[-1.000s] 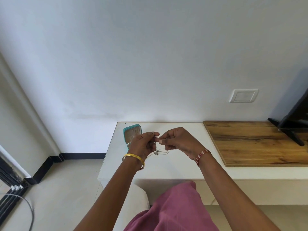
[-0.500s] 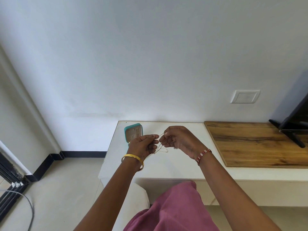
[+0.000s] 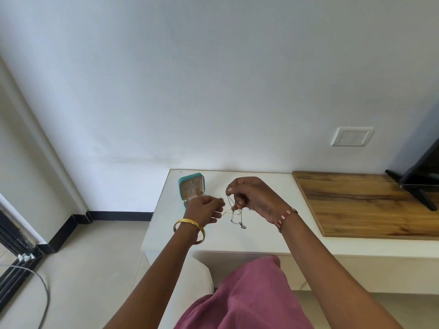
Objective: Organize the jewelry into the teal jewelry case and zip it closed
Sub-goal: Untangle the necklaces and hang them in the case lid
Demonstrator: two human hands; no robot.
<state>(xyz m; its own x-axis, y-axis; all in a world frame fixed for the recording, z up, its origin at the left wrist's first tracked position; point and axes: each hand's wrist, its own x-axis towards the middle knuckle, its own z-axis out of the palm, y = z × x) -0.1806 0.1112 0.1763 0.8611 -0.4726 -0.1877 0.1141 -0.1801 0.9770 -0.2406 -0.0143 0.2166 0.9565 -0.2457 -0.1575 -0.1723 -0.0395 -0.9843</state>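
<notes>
Head view: both hands, left hand point(image 3: 206, 209) and right hand point(image 3: 253, 197), are pinching a fine necklace chain point(image 3: 234, 216) just right of the open teal jewelry case point(image 3: 192, 186); easing strands apart gently should be avoiding knots before stowing.

Both hands point(image 3: 255, 198) pinch necklace point(image 3: 234, 216).

White counter point(image 3: 256, 238) w/ open teal case point(image 3: 191, 187), wood board point(image 3: 365, 205).
</notes>
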